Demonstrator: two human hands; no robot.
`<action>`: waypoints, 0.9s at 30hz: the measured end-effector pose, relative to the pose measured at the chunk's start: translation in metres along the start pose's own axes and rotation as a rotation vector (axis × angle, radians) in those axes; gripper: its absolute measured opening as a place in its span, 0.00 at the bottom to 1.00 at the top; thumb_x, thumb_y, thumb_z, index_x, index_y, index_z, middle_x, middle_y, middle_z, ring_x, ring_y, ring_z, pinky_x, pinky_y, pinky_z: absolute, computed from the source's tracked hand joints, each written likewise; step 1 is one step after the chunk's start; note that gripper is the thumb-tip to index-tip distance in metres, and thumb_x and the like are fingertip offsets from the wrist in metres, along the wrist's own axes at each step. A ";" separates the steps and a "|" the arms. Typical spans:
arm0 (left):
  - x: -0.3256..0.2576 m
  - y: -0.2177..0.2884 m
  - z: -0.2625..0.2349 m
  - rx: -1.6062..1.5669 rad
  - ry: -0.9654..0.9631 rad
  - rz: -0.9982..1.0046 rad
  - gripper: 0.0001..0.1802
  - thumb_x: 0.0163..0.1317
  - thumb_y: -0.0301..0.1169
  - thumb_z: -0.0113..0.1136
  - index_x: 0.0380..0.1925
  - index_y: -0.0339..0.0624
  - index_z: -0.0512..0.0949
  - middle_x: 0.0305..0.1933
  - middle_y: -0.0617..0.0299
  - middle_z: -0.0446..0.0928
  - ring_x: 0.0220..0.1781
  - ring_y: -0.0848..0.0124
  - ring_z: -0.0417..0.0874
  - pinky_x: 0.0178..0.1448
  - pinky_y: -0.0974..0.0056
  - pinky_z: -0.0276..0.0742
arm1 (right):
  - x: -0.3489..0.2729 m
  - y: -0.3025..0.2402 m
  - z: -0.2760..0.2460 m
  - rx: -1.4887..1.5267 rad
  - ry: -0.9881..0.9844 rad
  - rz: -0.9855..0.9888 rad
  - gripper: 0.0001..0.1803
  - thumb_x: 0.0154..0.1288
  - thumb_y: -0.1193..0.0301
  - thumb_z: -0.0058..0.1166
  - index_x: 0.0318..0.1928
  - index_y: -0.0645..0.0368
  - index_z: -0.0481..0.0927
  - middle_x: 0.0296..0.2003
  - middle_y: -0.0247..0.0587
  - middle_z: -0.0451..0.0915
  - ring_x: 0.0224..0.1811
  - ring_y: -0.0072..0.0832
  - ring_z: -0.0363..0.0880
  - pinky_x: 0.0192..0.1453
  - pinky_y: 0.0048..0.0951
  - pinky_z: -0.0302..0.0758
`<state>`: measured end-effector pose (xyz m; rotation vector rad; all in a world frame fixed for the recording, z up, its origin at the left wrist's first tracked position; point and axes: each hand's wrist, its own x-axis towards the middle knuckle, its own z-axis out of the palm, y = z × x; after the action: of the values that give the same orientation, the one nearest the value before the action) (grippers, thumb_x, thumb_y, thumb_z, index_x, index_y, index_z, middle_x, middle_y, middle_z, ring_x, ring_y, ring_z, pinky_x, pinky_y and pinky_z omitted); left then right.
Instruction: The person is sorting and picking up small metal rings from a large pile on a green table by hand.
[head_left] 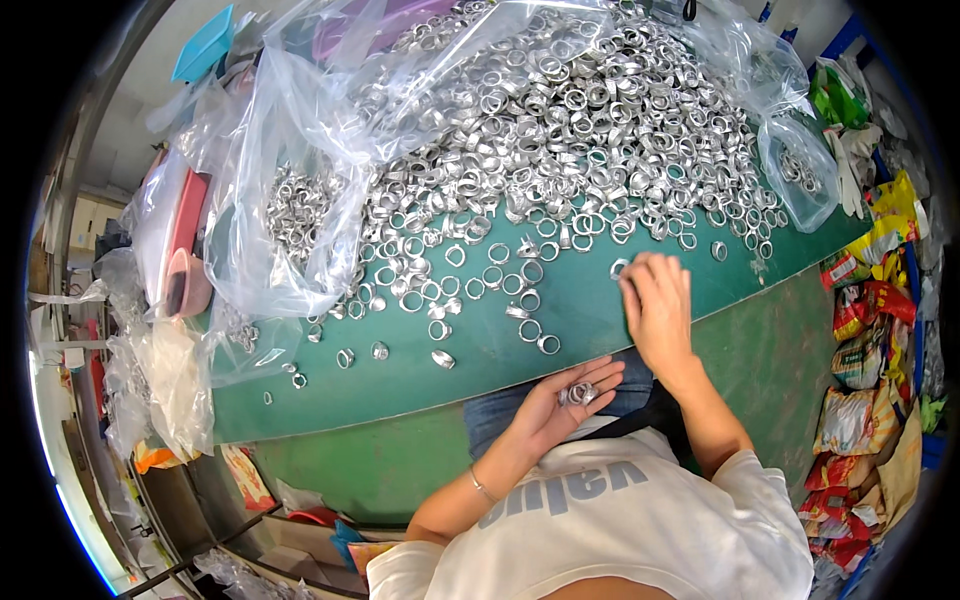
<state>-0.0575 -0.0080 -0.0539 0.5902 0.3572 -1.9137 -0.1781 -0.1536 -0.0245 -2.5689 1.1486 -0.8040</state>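
Observation:
A big heap of silver metal rings (600,120) covers the far part of the green table (400,390), with loose ones scattered toward me. Palm up at the near edge, my left hand (560,402) holds a few metal rings (579,393) in its cupped palm. My right hand (660,305) is over the tabletop, right of the scattered rings. Its fingers are bent down around a single metal ring (619,268) at the fingertips, partly hidden by them.
Clear plastic bags (300,170) lie over the heap's left side, and another bag (797,170) with rings is at the right. A pink container (187,283) stands at the left edge. Colourful packages (855,420) are stacked right of the table.

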 end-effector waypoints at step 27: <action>-0.010 0.001 0.009 -0.183 0.170 0.110 0.28 0.69 0.34 0.36 0.60 0.19 0.63 0.67 0.31 0.61 0.70 0.44 0.63 0.73 0.42 0.60 | -0.004 -0.012 -0.038 0.462 -0.535 -0.243 0.09 0.51 0.75 0.64 0.35 0.59 0.80 0.49 0.42 0.74 0.55 0.44 0.69 0.59 0.40 0.67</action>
<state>-0.0558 -0.0049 -0.0407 0.6385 0.5911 -1.7088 -0.1939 -0.1418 0.0098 -2.3280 0.4364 -0.3261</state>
